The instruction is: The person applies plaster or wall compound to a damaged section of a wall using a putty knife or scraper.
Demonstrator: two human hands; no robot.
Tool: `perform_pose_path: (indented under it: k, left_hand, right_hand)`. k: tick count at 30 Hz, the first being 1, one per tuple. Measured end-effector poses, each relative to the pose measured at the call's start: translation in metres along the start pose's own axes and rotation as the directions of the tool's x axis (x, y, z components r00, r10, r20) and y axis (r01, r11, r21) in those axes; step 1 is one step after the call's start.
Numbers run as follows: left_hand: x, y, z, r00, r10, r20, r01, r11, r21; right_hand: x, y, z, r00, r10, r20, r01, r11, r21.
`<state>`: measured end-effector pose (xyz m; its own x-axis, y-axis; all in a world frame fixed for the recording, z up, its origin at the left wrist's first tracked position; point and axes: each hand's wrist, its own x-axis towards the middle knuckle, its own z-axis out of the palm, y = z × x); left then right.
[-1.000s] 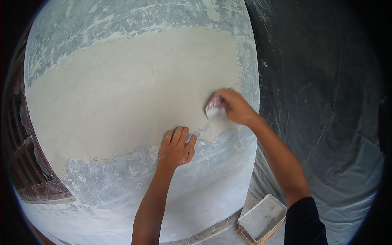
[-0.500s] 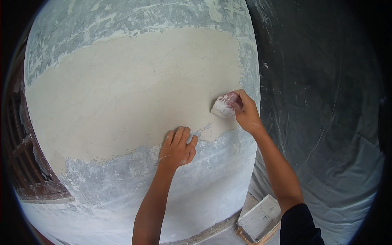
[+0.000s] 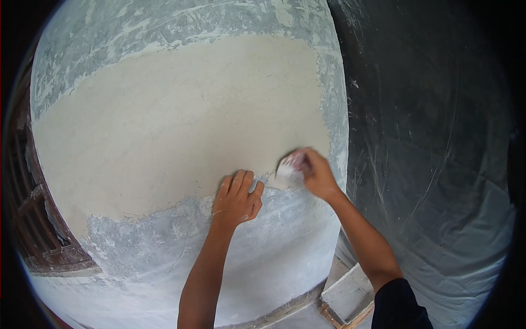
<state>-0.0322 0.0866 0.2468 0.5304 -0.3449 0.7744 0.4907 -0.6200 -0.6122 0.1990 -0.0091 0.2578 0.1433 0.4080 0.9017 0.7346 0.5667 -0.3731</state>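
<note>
A wall (image 3: pixel 181 104) fills the middle, with a broad smooth cream coat over mottled grey. My right hand (image 3: pixel 319 176) grips a putty-smeared reddish scraper (image 3: pixel 291 168), held against the coat near its lower right edge, where some grey shows through. Left of it, my left hand (image 3: pixel 236 196) rests on the coat's lower edge, fingers bent and spread on the surface, holding nothing.
A brown barred wooden window frame (image 3: pixel 34 194) runs along the left. Dark plastic sheeting (image 3: pixel 427 120) hangs on the right. Below, by the foot of the wall, sits a tray (image 3: pixel 342 288) smeared with pale material on a wooden support.
My right hand and the scraper have moved down the coat toward its lower edge, slightly leftward since half a second ago. My left hand stays in place.
</note>
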Motion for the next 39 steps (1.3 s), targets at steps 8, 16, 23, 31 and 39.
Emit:
perform_pose_path:
  k: [8,16,23,31,39]
  left_hand:
    - [-0.003,-0.001,0.001,0.999,-0.023,0.040,0.021,0.998,0.059]
    - [-0.001,0.000,-0.002,1.000,-0.010,0.029,0.010,1.000,-0.004]
    - [-0.001,0.000,-0.003,1.000,-0.014,0.027,0.014,1.000,0.007]
    - [0.000,0.000,0.000,1.000,-0.016,-0.007,0.016,1.000,0.000]
    - [-0.003,-0.002,-0.001,1.000,-0.029,0.012,0.028,1.000,0.007]
  right_hand:
    - [-0.002,-0.005,-0.002,0.998,0.001,0.059,-0.005,0.998,0.056]
    - [0.012,-0.019,-0.001,0.967,-0.162,0.195,0.200,0.960,-0.196]
    - [0.032,-0.027,-0.007,0.969,-0.140,0.203,0.125,0.989,0.083]
    - [0.044,-0.035,-0.016,0.994,-0.085,0.068,0.077,0.991,0.105]
    - [0.055,-0.042,-0.019,0.994,-0.098,0.048,0.101,0.992,-0.079]
